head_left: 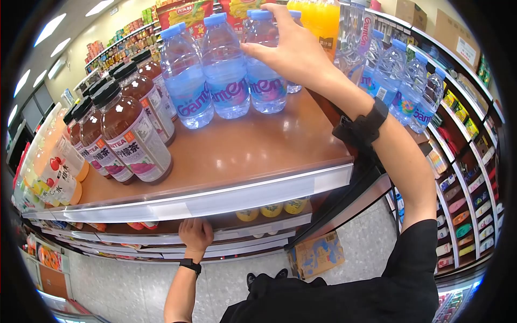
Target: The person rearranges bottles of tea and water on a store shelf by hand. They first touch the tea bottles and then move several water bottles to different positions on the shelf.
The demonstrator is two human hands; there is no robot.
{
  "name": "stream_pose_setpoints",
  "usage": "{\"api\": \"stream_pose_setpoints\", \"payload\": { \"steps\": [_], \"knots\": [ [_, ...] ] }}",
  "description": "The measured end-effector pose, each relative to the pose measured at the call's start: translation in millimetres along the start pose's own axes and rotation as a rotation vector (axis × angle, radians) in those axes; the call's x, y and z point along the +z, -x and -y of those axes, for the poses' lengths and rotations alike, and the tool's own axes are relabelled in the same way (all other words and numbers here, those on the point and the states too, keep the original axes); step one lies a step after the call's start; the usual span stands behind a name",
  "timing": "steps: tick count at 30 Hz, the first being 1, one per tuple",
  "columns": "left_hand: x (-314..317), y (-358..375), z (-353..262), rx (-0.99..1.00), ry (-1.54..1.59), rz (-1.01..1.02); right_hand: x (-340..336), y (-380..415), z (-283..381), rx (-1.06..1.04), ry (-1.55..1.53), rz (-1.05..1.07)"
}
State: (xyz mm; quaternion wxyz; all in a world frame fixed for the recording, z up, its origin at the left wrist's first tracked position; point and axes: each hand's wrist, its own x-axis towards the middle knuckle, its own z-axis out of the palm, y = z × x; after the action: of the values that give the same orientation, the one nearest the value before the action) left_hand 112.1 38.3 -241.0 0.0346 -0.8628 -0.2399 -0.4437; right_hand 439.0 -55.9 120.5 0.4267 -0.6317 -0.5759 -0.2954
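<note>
My right hand [293, 46] reaches over the shelf top with its thumb and fingers around the upper part of a clear water bottle [265, 81] with a blue cap. That bottle stands upright at the right end of a front row, beside two matching water bottles [226, 75]. Its pink and purple label faces me, while the fingers behind the neck are partly hidden. Lower down, my left hand [196, 234] is curled into a loose fist just under the front edge of the shelf [247, 192], and nothing shows in it.
Dark-capped tea bottles [132, 134] and pale orange drink bottles [59, 175] stand to the left. Behind are red packets [186, 13] and orange juice [321, 21]. More water bottles [390, 67] are at the right. A flattened cardboard box [318, 255] lies on the floor.
</note>
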Motion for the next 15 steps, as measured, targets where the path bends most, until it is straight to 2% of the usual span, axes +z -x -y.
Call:
{"api": "stream_pose_setpoints", "payload": {
  "steps": [1, 2, 4, 9, 11, 15],
  "knots": [
    [-1, -1, 0, -0.003, 0.008, 0.003, -4, -1, 2, 0.065, 0.027, 0.121],
    [0, -1, 1, 0.004, 0.006, 0.0, -5, -2, 1, 0.065, 0.027, 0.113],
    [2, 1, 2, -0.005, 0.005, -0.008, -3, -4, -8, 0.082, 0.011, 0.236],
    [0, -1, 0, 0.006, -0.009, -0.005, -16, 4, -15, 0.09, -0.065, 0.302],
    [0, -1, -1, 0.013, -0.006, -0.01, -28, 6, -7, 0.242, -0.133, 0.495],
    [-1, -3, -3, 0.016, 0.006, -0.017, -21, 11, -8, 0.389, -0.079, 0.62]
  ]
}}
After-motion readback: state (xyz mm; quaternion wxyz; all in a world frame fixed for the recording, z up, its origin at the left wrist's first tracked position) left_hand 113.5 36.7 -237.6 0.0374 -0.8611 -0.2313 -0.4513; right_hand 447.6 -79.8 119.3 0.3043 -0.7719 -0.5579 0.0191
